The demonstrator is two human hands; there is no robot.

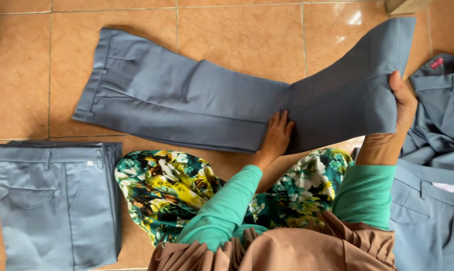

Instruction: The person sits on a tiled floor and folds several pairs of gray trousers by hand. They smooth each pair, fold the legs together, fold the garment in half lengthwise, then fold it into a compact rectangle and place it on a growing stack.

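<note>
Grey-blue trousers [187, 100] flat on tiled floor, leg end lifted

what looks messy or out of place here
Only the loose heap of grey-blue trousers at the right edge: rumpled and overlapping, unlike the squared folded stack at lower left. The pair being folded lies flat on the tiled floor.

A small red label [436, 62] is seen on the grey garment at the right edge. A tiny white tag [89, 163] is seen on the waistband of the folded stack at lower left.
</note>
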